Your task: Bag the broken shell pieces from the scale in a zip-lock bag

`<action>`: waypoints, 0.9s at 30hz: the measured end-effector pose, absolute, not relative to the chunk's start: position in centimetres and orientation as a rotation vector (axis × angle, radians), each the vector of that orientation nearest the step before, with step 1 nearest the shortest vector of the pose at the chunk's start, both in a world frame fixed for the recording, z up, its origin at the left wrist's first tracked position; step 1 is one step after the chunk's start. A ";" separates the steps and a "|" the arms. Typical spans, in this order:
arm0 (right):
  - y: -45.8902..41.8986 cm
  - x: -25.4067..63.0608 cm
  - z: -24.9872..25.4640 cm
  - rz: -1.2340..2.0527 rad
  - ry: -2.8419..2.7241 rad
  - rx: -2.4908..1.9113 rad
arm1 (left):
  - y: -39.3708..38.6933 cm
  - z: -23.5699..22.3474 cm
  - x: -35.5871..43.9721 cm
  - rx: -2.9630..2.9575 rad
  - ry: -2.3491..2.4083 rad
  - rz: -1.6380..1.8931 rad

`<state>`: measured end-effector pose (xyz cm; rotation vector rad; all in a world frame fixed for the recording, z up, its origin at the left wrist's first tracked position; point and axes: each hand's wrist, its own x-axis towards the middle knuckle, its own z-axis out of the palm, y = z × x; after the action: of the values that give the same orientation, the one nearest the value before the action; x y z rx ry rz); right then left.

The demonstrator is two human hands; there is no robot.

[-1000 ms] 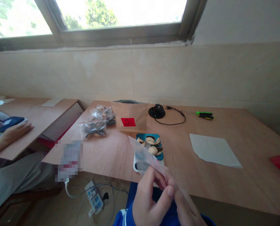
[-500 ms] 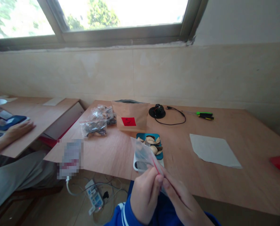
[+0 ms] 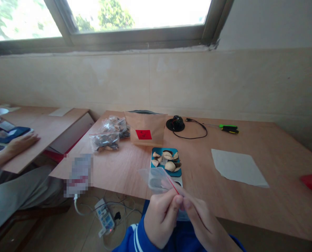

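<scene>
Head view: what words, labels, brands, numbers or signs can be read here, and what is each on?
Red label on the kraft paper bag: dark marks, too small to read.
Blurred patch at the edge of the plywood table: pixelated, unreadable.
Power strip on the floor: markings too small to read.
Clear zip bag pinched by the left hand and right hand: red stripe, no text visible.
Nothing else shows readable text.

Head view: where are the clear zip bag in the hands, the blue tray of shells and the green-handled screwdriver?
Clear zip bag (image 3: 158,181), head view, on the film just above the red seal strip.
Blue tray (image 3: 153,154), head view, on its left rim.
Green-handled screwdriver (image 3: 229,128), head view, on the handle.
</scene>
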<state>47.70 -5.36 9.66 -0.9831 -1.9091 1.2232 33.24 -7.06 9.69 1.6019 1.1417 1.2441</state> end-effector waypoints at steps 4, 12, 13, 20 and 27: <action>-4.4 47.6 9.6 1.096 -2.038 -0.941 | -6.6 9.8 32.9 1.730 1.205 1.234; -1.2 50.5 10.3 0.426 -1.754 -1.358 | -7.2 10.8 31.4 2.203 1.223 1.291; -1.0 50.7 10.7 0.421 -1.771 -1.346 | -7.4 11.0 31.2 2.211 1.261 1.298; -0.4 49.0 11.7 0.710 -2.106 -1.161 | -6.6 10.8 28.0 2.053 1.643 1.543; 1.8 47.5 12.3 0.907 -2.269 -0.995 | -1.3 7.9 24.7 2.003 1.294 1.528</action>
<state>47.51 1.77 12.26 -0.9953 -2.2692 0.9067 24.67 -1.26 7.91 2.0027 1.2937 1.5279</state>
